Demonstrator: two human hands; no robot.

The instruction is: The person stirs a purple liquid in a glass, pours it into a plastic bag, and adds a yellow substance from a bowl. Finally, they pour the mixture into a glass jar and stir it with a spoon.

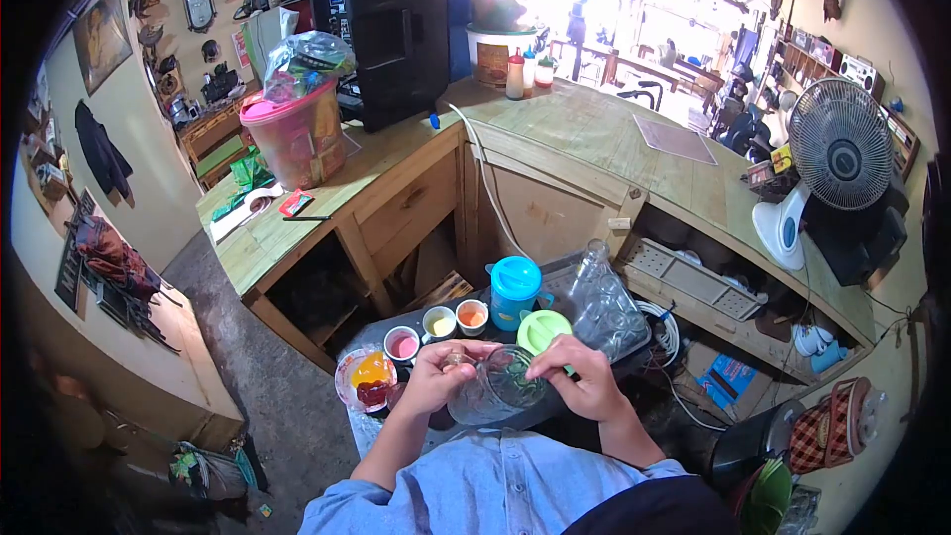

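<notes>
My left hand [448, 374] is closed around the side of a clear glass pitcher [495, 398], tilted with its mouth toward me. Bent and pinched, the fingers of my right hand [582, 376] are at the pitcher's rim; anything between them is too small to make out. Beyond the hands stand a cup with pink contents [402, 345], a cup with pale yellow contents [439, 325] and a cup with orange contents [473, 316]. Left of them is a plate [344, 374] with yellow-orange and dark red pieces. A light green lid [545, 331] lies just behind my right hand.
A blue lidded jug [515, 287] stands beside a tray [634, 337] of clear glassware. Around this low table runs a wooden counter [584, 139], with a pink-lidded bucket [297, 139], a black speaker [381, 35] and a fan [842, 144]. White cable hangs at the counter's corner.
</notes>
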